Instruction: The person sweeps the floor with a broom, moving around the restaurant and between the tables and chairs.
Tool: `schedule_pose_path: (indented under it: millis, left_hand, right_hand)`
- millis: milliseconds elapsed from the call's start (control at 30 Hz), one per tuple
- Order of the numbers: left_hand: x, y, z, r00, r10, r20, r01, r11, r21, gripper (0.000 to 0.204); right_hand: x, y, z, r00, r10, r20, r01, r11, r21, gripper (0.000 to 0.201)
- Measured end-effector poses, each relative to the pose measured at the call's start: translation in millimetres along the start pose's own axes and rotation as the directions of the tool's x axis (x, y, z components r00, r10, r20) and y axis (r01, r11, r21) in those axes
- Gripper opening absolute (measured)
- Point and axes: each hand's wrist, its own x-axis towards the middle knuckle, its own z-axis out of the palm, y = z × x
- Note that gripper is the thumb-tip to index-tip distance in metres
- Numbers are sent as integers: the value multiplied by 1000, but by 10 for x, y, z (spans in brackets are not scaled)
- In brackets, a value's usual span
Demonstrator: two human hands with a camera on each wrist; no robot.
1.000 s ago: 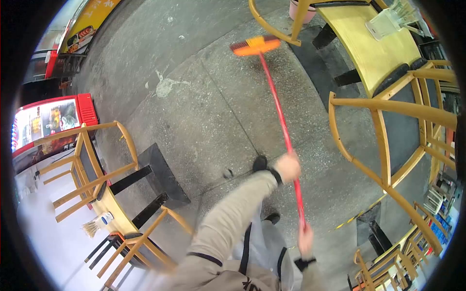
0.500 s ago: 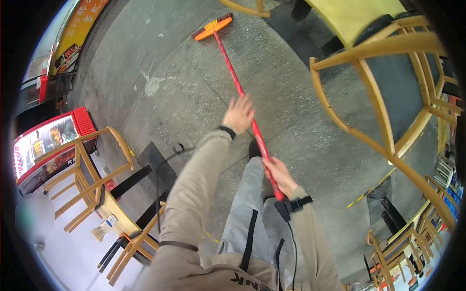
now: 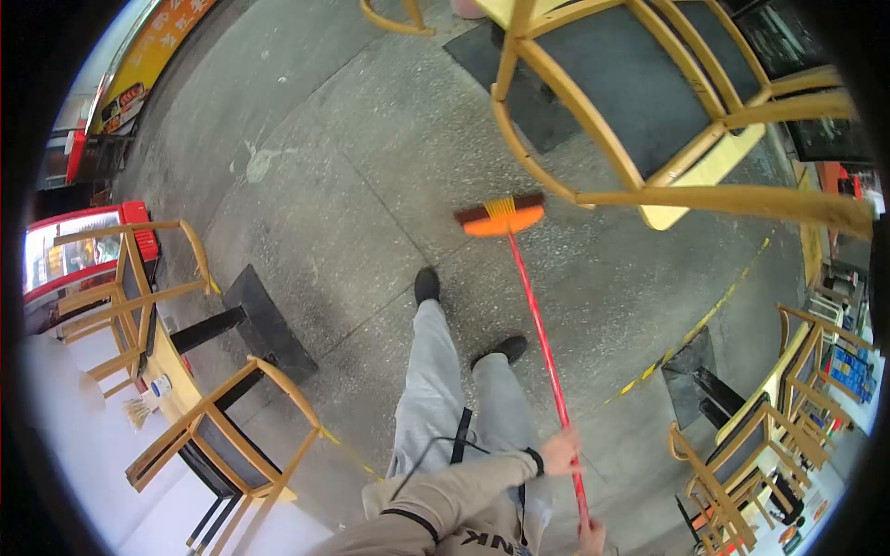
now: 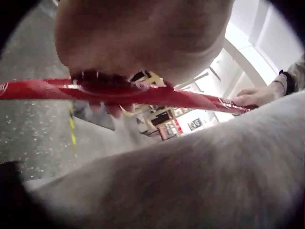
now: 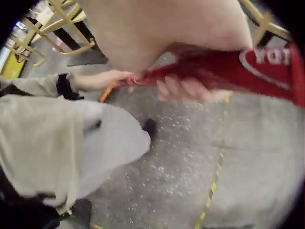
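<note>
A broom with a red handle [image 3: 541, 341] and an orange head [image 3: 505, 222] slants over the concrete floor, its head low in front of the right foot. My left hand [image 3: 560, 452] holds the handle partway up, its fingertips showing below the stick in the left wrist view. Closer to my body, my right hand [image 3: 591, 537] grips the handle near its top end. In the right wrist view, the fingers [image 5: 193, 89] of that hand curl round the thick red grip. The bristles of the broom head are dark red with a yellow middle.
A wooden chair [image 3: 630, 93] with a dark seat rests upturned on a yellow table right of the broom head. More chairs [image 3: 222, 435] and a table [image 3: 176, 371] stand left. Yellow-black tape [image 3: 686, 338] crosses the floor at right, near a black table base [image 3: 691, 371].
The broom head swung away to the left, then came back toward my feet on the right. Half a second ago my left hand was spread beside the handle; now it holds it.
</note>
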Motion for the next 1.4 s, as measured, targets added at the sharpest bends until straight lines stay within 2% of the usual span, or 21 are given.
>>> schedule_pose_path:
  millis: [33, 100, 167, 233, 300, 367, 400, 433, 567, 667, 733, 767, 833, 867, 933, 1000, 1133, 1167, 1233, 1300, 1400]
  left_hand:
    - [-37, 245, 268, 993, 35, 113, -28, 998, -61, 53]
    - [-126, 471, 884, 928, 133, 348, -97, 988, -119, 49]
    - [-194, 580, 1139, 926, 120, 358, -110, 993, -47, 45]
    - [-234, 536, 1102, 923, 100, 372, -114, 993, 16, 42]
    - [-235, 349, 815, 899, 9, 438, -64, 992, 110, 33]
    - [-269, -94, 219, 967, 60, 246, -119, 965, 233, 26]
    - [-202, -314, -191, 940, -86, 329, -45, 928, 370, 23]
    - [-228, -698, -512, 960, -54, 274, -65, 910, 409, 23]
    - [-273, -1787, -2539, 957, -282, -73, 269, 760, 591, 18]
    - [-585, -2665, -3847, 847, -491, -205, 514, 656, 553, 17]
    - [-981, -2907, -4661, 880, -422, -219, 470, 705, 532, 21]
    - [-1215, -3087, -4865, 894, -253, -371, 429, 725, 539, 26]
    - [-1478, -3138, -5242, 858, -384, -342, 512, 696, 504, 32]
    - [-1533, -3114, -5256, 862, -382, -333, 505, 702, 502, 32]
    - [-1680, -3010, -5213, 840, -396, -370, 531, 738, 417, 40]
    - [-1643, -2802, -4926, 830, -419, -369, 554, 701, 450, 44]
    - [-1337, -2477, -3949, 879, -363, -308, 472, 748, 466, 55]
    - [-1214, -2358, -3670, 895, -320, -311, 436, 776, 455, 56]
    - [-972, -2068, -3097, 931, -242, -272, 352, 789, 504, 58]
    - [-829, -1715, -2569, 980, -139, -144, 191, 864, 467, 56]
    - [-703, -1034, -1706, 999, 1, 33, -14, 916, 400, 55]
  right_hand:
    - [-371, 214, -132, 996, 20, 92, -20, 1000, 5, 43]
    - [-942, 219, -203, 999, -24, -40, 23, 999, -29, 42]
    - [-1031, 415, -45, 990, -52, -130, 32, 989, -145, 42]
    - [-1016, 453, 83, 975, -76, -208, 19, 964, -264, 42]
    - [-866, 274, 235, 992, 15, -125, -68, 898, -434, 43]
    - [-655, -243, 495, 976, -127, -178, 81, 966, -245, 41]
    - [-411, -541, 744, 954, -186, -236, 132, 965, -225, 45]
    - [-183, -863, 966, 925, -245, -290, 187, 959, -214, 53]
    - [188, -2959, 1570, 910, -398, -114, 379, 912, -158, 51]
    - [31, -4539, 2041, 793, -608, 28, 606, 793, 58, 43]
    - [-35, -5303, 2491, 643, -764, 57, 743, 640, 196, 34]
    - [-244, -5700, 2539, 646, -744, 169, 715, 668, 208, 32]
    - [-546, -6066, 2679, 647, -561, 517, 386, 825, 414, 35]
    - [-561, -6042, 2734, 654, -556, 513, 378, 827, 415, 35]
    - [-497, -5945, 2899, 642, -691, 332, 632, 722, 282, 39]
    - [-348, -5638, 2804, 674, -664, 323, 525, 738, 423, 47]
    - [441, -4670, 2306, 741, -606, 290, 537, 793, 288, 46]
    - [293, -4529, 1858, 819, -463, 338, 434, 886, 163, 53]
    - [555, -3847, 1512, 797, -566, 208, 567, 821, 61, 56]
    - [745, -3021, 1230, 785, -575, 230, 590, 808, 8, 57]
    - [536, -1668, 864, 879, -427, 210, 383, 897, 222, 49]
